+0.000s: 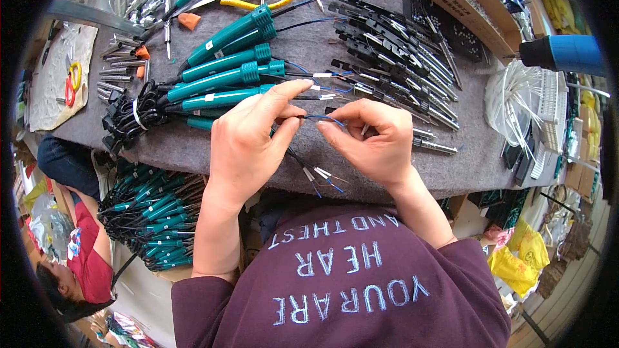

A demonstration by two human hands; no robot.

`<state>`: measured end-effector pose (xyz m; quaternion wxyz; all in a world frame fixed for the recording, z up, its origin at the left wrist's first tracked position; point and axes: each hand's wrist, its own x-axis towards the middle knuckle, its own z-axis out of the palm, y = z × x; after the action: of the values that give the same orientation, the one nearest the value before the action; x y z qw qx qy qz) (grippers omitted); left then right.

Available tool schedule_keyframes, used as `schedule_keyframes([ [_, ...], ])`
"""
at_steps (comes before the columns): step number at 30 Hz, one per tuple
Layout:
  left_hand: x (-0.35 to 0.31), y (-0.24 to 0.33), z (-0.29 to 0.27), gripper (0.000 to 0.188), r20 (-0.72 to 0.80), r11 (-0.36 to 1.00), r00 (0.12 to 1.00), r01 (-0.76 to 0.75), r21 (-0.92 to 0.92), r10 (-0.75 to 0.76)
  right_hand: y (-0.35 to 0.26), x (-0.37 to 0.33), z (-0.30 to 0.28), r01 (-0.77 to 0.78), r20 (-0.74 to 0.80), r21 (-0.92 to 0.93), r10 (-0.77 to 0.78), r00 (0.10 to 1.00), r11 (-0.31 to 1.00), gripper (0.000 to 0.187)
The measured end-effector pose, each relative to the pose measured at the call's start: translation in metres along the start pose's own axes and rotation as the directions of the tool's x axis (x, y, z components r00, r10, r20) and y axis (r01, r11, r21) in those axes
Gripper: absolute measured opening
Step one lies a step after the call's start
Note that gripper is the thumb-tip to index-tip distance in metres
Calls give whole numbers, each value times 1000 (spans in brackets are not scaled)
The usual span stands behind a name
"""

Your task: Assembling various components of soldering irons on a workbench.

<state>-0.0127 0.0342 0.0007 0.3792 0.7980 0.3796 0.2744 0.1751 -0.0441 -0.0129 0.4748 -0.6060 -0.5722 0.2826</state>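
Observation:
My left hand [242, 145] pinches a thin blue wire [316, 116] near its dark end with thumb and forefinger. The other side of that wire is held between the thumb and bent fingers of my right hand [380, 135]. Just beyond my left hand lie several teal tool handles [222, 74] with wires coming out of their ends. Their black cables [138, 113] are tied in a bundle at the left. Past my right hand spreads a row of black pieces with metal rods [400, 51]. Loose wire ends with white sleeves [322, 174] hang below my hands at the table's near edge.
Red and yellow scissors [261, 3] lie at the far side near metal tubes [122, 67]. A cardboard box [474, 6], a blue and black tool [564, 55] and white cable ties [516, 106] are at the right. More teal handles [158, 212] are piled lower left, near another person [90, 251].

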Motion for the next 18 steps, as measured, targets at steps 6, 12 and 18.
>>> schedule_keyframes([
  [6,0,3,2,53,14,995,1000,-9,98,8,-6,2,8,-95,-31,-35,94,995,995,11],
  [12,1,4,6,52,6,976,995,-96,196,97,-6,7,10,-127,24,-89,129,991,988,15],
  [18,-2,7,2,50,28,984,998,-60,167,56,-28,7,-28,-355,86,171,345,935,919,33],
])
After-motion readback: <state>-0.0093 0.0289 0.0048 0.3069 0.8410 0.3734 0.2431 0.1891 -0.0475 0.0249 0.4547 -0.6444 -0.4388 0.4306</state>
